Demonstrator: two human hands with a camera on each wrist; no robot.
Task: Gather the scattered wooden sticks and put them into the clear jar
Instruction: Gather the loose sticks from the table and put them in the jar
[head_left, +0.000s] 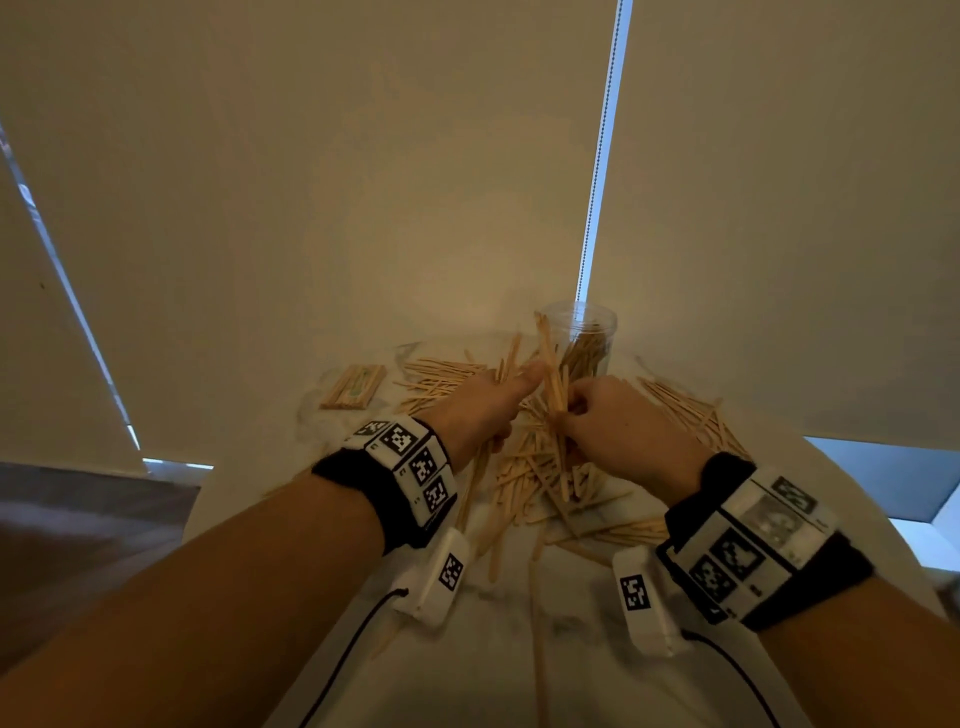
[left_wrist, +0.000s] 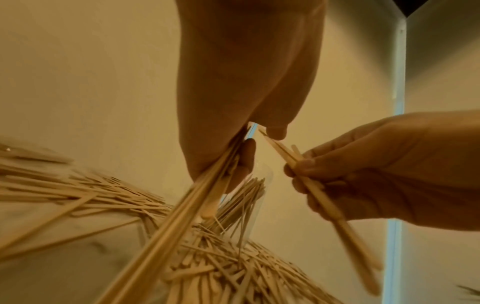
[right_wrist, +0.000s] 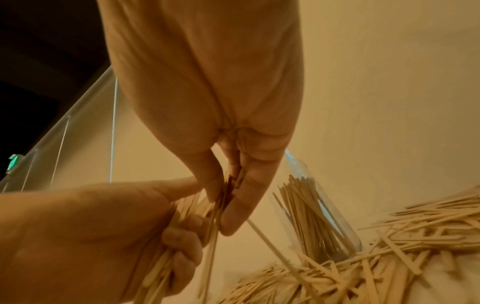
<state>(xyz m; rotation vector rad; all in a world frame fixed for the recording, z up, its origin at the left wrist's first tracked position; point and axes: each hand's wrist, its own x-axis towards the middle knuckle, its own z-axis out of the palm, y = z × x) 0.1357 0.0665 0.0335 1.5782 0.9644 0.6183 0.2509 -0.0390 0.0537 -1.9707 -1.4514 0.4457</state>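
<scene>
Pale wooden sticks (head_left: 540, 467) lie scattered in a heap on the white marbled table (head_left: 498, 654). The clear jar (head_left: 587, 338) stands upright at the far edge, partly filled with sticks. My left hand (head_left: 519, 384) grips a bundle of sticks (left_wrist: 182, 226) just in front of the jar. My right hand (head_left: 571, 410) is right beside it and pinches a few sticks (left_wrist: 324, 201) between thumb and fingers. In the right wrist view the right fingers (right_wrist: 241, 205) meet the left hand (right_wrist: 103, 236) at the bundle, with the jar (right_wrist: 311, 216) behind.
A wrapped pack of sticks (head_left: 353, 387) lies at the table's far left. More loose sticks (head_left: 691, 415) spread to the right of the jar. A cream blind with a bead chain (head_left: 597, 171) hangs right behind the table. The floor drops away on the left.
</scene>
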